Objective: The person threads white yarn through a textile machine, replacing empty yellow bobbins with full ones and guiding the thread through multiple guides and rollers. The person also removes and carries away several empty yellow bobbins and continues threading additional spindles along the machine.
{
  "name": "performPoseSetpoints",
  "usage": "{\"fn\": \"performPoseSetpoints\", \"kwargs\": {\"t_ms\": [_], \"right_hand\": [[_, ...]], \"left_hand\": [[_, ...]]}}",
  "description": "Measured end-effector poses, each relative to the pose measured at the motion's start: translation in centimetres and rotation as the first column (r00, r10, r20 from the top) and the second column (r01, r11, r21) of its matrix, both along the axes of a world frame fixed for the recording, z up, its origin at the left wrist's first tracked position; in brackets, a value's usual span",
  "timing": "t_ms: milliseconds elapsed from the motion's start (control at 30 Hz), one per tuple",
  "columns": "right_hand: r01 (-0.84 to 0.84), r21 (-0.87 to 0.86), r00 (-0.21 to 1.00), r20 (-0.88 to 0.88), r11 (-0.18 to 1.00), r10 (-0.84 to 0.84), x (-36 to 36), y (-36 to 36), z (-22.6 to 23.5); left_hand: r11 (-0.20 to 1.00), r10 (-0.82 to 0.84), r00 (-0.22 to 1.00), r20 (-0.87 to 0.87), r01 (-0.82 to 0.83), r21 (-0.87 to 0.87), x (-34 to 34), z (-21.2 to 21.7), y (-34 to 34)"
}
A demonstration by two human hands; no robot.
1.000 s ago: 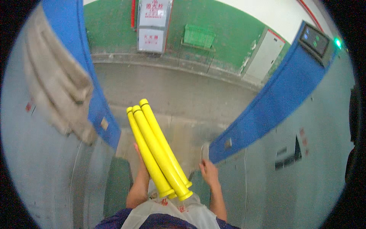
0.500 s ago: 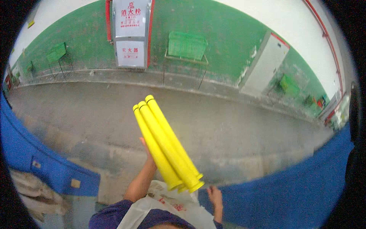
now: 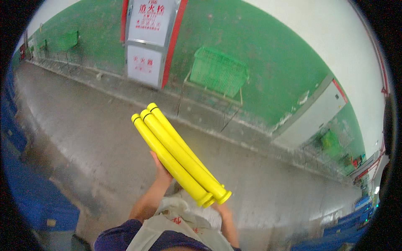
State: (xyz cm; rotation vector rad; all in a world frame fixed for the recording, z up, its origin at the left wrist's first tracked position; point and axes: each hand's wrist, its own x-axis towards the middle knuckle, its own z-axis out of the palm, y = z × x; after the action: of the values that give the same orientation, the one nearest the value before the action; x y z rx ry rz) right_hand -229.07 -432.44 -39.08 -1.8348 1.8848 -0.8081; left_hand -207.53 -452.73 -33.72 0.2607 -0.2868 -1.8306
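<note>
left hand (image 3: 162, 169) holds yellow tubes (image 3: 180, 158) slanting upper left to lower right; grip unclear for right hand (image 3: 220, 208).

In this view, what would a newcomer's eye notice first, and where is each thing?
First, probably the yellow tubes, slanting across the middle of the picture and held by the left hand. Next comes the white cabinet with red edges, above them and left of centre, against the green wall. A green basket also draws attention, right of the cabinet.

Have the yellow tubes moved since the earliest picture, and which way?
Yes: forward. The yellow tubes in the left hand have come out from between blue panels and are nearer the white wall cabinet.
</note>
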Motion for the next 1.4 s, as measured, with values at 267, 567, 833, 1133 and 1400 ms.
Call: {"fn": "performPoseSetpoints", "kwargs": {"t_ms": [267,567,833,1133,1400], "right_hand": [[0.234,0.509,0.971,-0.165,0.828,-0.173,-14.2,-11.8,0.8],[0.11,0.57,0.957,-0.281,0.814,0.068,-22.7,-36.1,-1.3],[-0.376,0.625,0.637,-0.362,0.684,0.681,-14.6,-72.5,4.5],[-0.706,0.489,0.379,-0.351,0.513,0.856,17.9,-93.9,3.3],[-0.796,0.548,0.165,-0.216,0.259,0.962,44.1,-100.5,4.3]], "left_hand": [[0.956,0.045,0.966,-0.255,-0.116,-0.271,-27.8,24.3,-37.9],[0.627,0.269,0.585,0.765,0.497,-0.6,-29.0,1.4,-42.5],[0.551,-0.031,-0.034,0.999,0.833,0.046,-0.1,-6.2,-41.2],[0.998,-0.055,-0.314,0.948,-0.032,0.047,18.0,-17.5,-46.6],[0.965,-0.209,0.111,0.972,-0.138,0.224,36.3,-17.5,-45.0]]}}
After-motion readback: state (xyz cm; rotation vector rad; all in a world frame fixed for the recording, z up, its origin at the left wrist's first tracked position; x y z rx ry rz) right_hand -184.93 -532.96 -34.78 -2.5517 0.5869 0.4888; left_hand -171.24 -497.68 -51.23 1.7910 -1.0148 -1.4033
